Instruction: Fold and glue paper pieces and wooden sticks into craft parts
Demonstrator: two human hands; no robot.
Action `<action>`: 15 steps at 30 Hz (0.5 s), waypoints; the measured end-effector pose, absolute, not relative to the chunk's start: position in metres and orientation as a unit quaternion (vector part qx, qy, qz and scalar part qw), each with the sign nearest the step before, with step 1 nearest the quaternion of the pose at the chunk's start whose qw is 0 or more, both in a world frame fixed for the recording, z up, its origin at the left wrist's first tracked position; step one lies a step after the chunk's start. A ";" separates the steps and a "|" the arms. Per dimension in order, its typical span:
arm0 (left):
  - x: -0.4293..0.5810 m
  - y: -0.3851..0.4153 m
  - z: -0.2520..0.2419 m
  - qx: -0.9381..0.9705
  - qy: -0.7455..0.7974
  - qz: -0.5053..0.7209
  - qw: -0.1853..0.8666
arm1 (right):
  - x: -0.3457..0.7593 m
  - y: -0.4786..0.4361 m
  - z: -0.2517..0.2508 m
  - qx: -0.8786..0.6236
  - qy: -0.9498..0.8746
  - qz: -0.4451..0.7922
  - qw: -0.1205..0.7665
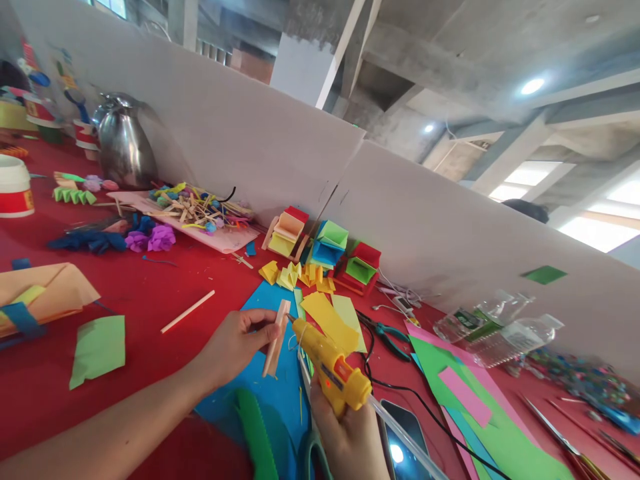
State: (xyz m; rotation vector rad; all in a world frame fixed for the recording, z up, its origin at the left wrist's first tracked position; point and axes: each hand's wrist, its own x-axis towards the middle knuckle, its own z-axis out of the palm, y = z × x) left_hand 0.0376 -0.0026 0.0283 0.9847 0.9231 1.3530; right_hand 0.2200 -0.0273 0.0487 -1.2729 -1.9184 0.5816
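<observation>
My left hand (243,343) pinches a short, pale wooden craft stick (277,337) between thumb and fingers, held upright at a tilt. My right hand (350,437) is wrapped round the handle of a yellow hot glue gun (325,360), a clear glue stick (400,430) jutting from its rear. The gun's nozzle points at the craft stick, close to its upper part; whether they touch I cannot tell. Beneath both hands lies a blue paper sheet (263,367). Yellow paper strips (330,320) lie just beyond the gun.
Folded paper models (327,243) stand along the white partition (225,127). A steel jug (125,143) and a pile of sticks (200,210) are at left. Pliers (393,337), a phone (407,433), plastic bottles (515,333) and scissors (555,430) lie at right. A black cable (425,393) crosses the red table.
</observation>
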 end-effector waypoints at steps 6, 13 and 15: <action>0.038 -0.001 0.029 0.409 0.383 0.590 0.581 | 0.220 -0.028 0.044 -0.494 -0.747 0.233 0.378; 0.035 0.000 0.031 0.417 0.398 0.590 0.565 | 0.219 -0.028 0.041 -0.492 -0.741 0.260 0.376; 0.034 0.000 0.032 0.416 0.400 0.591 0.563 | 0.220 -0.028 0.041 -0.489 -0.744 0.267 0.368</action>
